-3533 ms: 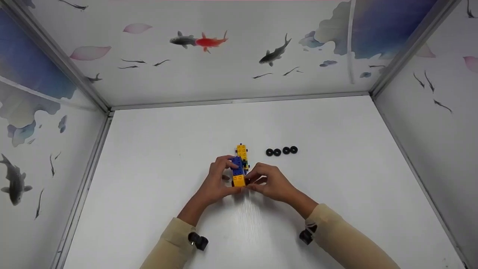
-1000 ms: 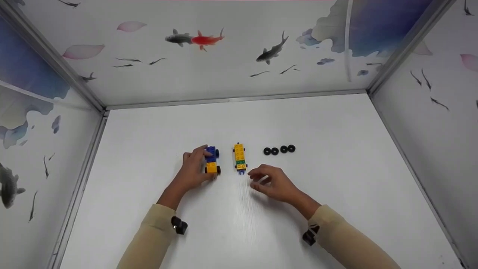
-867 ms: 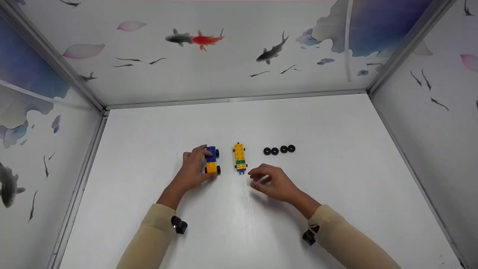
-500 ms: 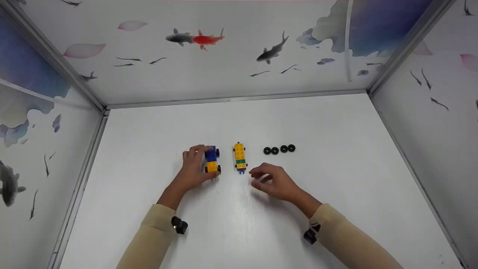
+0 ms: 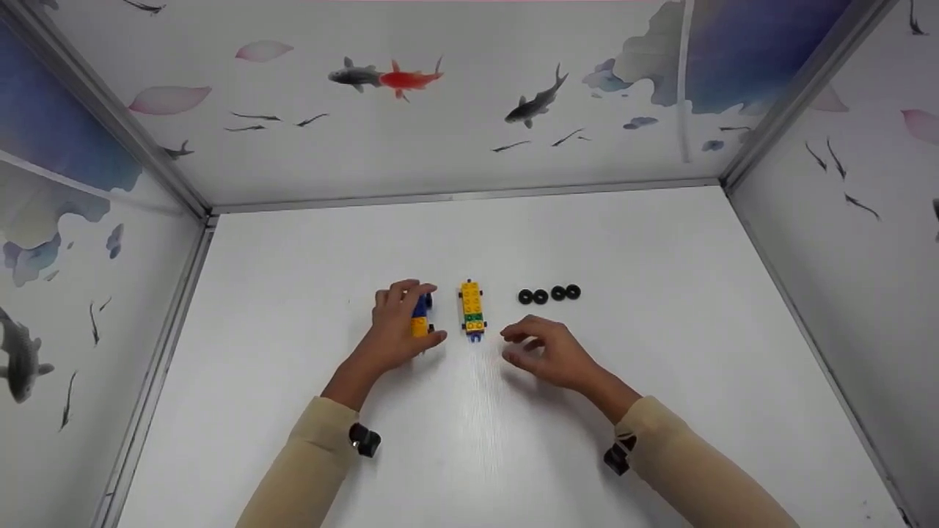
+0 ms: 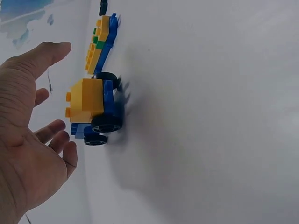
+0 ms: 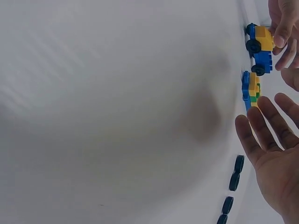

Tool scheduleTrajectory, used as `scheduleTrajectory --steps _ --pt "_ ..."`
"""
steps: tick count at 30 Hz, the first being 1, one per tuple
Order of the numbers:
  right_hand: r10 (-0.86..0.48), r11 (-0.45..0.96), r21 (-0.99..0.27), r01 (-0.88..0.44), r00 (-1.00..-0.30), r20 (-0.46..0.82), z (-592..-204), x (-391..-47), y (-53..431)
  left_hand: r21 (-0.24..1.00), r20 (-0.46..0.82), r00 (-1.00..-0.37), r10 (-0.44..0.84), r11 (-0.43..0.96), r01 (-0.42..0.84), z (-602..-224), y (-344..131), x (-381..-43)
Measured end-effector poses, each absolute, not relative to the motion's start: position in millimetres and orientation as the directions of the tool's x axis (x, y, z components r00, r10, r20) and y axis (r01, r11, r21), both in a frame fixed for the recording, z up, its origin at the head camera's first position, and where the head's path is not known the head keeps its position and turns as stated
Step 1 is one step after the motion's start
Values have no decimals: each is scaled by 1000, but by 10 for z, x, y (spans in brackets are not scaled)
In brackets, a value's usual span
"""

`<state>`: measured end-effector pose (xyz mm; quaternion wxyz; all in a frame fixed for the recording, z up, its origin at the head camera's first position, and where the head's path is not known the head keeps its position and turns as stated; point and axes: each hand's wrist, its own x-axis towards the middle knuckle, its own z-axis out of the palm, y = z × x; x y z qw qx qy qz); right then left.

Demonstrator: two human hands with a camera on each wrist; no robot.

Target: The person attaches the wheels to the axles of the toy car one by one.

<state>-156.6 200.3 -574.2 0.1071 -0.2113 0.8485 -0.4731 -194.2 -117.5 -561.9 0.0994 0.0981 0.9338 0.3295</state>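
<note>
A toy block car, blue and yellow with black wheels, stands on the table left of centre. My left hand hovers over it with fingers spread. In the left wrist view a gap shows between those fingers and the car's yellow block. To the right lies a second block chassis, yellow and green on a blue base, with bare axle stubs. My right hand is near its lower right, fingers relaxed and holding nothing. Several black tyres lie in a row beyond that hand.
The white table is bounded by a back wall and side walls printed with fish and petals. A metal rail runs along its back edge.
The car, earlier between both hands near the centre, was set down at the left by my left hand. That hand has since let go and spread. My right hand has drifted slightly right.
</note>
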Motion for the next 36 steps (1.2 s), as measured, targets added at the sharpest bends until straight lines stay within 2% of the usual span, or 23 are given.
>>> scheduleTrajectory --steps 11,36 --pt "-406 539 -812 -225 -914 -17 -5723 -1615 2084 620 -68 -951 303 759 197 -5555 -1034 -1902" --pt "-389 525 -820 -226 -921 5 -5717 -1695 2181 544 -67 -920 385 787 290 -5566 -672 -1912"
